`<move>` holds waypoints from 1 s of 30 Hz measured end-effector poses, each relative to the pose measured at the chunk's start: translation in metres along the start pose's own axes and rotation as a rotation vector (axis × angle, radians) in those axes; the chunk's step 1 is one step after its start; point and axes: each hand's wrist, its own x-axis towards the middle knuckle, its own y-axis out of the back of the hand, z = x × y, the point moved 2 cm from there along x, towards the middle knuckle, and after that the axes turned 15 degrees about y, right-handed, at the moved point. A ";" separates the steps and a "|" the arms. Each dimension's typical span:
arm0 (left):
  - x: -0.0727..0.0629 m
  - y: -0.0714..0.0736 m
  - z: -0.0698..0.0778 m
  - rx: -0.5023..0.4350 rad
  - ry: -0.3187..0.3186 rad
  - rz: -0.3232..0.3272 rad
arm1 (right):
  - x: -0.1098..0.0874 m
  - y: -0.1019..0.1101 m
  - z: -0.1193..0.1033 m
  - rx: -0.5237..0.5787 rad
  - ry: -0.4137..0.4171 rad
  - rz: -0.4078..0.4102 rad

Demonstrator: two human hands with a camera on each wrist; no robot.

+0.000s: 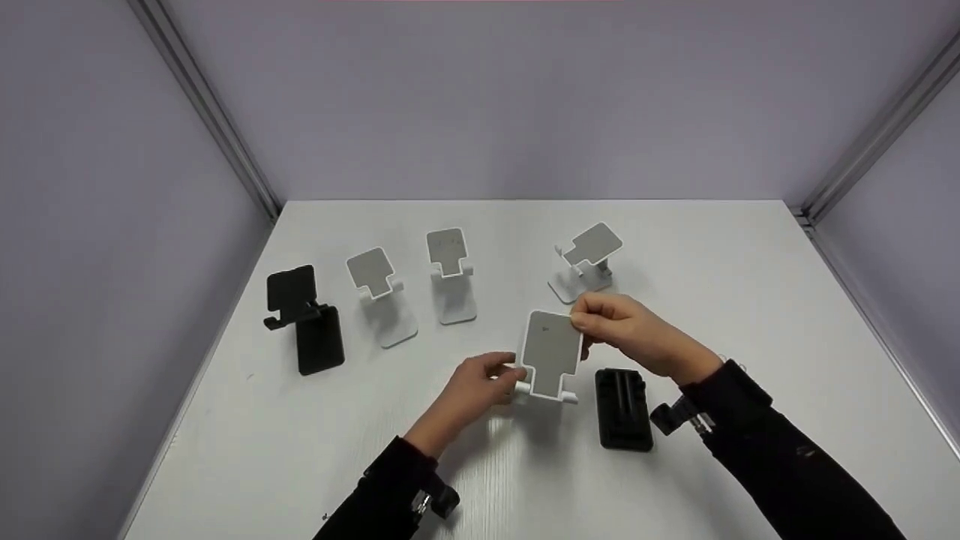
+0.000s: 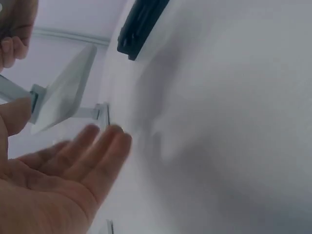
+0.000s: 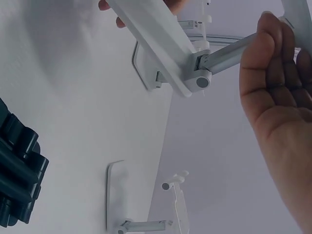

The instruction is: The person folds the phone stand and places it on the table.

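Note:
A white phone stand with a grey pad (image 1: 551, 349) is held above the table, its pad facing up toward the head camera. My right hand (image 1: 626, 330) pinches the pad's upper right edge between thumb and fingers. At the lower left side of the stand is my left hand (image 1: 472, 394); in the left wrist view its fingers (image 2: 97, 156) are extended beside the stand's base plate (image 2: 68, 92). Whether the left thumb touches the stand is unclear. The right wrist view shows the hinged arm (image 3: 226, 56) unfolded from the base. A folded black phone stand (image 1: 624, 409) lies below the right hand.
Unfolded white phone stands stand farther back: one at left (image 1: 382, 296), one near the middle (image 1: 450, 274), one at right (image 1: 589, 262). A black unfolded stand (image 1: 311, 319) is at far left. Pale panels (image 1: 525, 97) enclose the white table (image 1: 247, 465).

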 end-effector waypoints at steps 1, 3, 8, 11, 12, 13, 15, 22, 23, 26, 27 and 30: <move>0.000 -0.001 0.000 -0.024 0.002 -0.012 | 0.001 0.000 0.000 -0.002 0.000 -0.003; 0.001 -0.004 0.000 -0.071 0.013 -0.032 | 0.002 -0.001 0.000 -0.008 -0.002 -0.004; 0.001 -0.008 -0.001 -0.159 0.041 -0.064 | 0.004 -0.003 0.000 -0.042 -0.015 0.005; 0.001 -0.010 -0.002 -0.170 0.051 -0.066 | 0.005 -0.004 -0.001 -0.059 -0.028 0.023; 0.001 -0.010 -0.003 -0.174 0.052 -0.066 | 0.005 -0.004 -0.001 -0.065 -0.033 0.033; 0.001 -0.010 -0.003 -0.175 0.051 -0.062 | 0.005 -0.005 -0.001 -0.071 -0.037 0.044; 0.002 -0.011 -0.002 -0.179 0.046 -0.056 | 0.005 -0.005 -0.001 -0.079 -0.047 0.072; 0.001 -0.007 0.000 -0.218 0.024 -0.028 | 0.003 -0.009 -0.003 -0.082 -0.065 0.134; 0.001 -0.006 0.000 -0.219 0.023 -0.025 | 0.002 -0.010 -0.003 -0.079 -0.067 0.131; 0.001 -0.004 0.000 -0.240 0.023 -0.022 | 0.000 -0.011 0.000 -0.056 -0.088 0.116; 0.001 -0.003 0.000 -0.247 0.024 -0.021 | 0.000 -0.012 0.000 -0.047 -0.089 0.107; 0.002 -0.003 0.000 -0.256 0.027 -0.019 | -0.001 -0.015 0.002 -0.009 -0.098 0.093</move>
